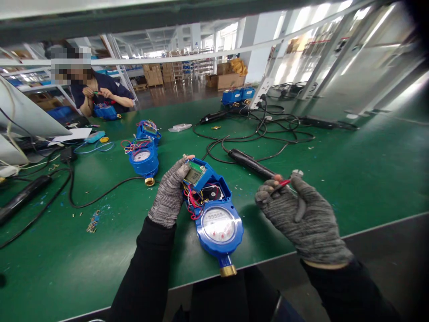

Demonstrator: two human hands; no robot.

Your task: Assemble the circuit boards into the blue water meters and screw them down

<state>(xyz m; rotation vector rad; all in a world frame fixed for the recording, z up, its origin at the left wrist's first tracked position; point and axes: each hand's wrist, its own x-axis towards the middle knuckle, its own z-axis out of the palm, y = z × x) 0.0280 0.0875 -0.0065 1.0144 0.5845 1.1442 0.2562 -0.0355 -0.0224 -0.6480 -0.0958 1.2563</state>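
A blue water meter [217, 219] with an open top, coloured wires and a small green circuit board lies on the green bench in front of me. My left hand [169, 192], in a grey fingerless glove, is wrapped round the meter's left side, thumb on the board. To the right, my gloved right hand [301, 214] is closed on a small red-handled tool [284, 182], held apart from the meter.
Two more blue meters [144, 156] stand further back on the green bench [335, 147]. Black electric screwdrivers [251, 164] and tangled cables lie behind my hands. A co-worker [100, 94] sits at the far left. The bench edge runs just below the meter.
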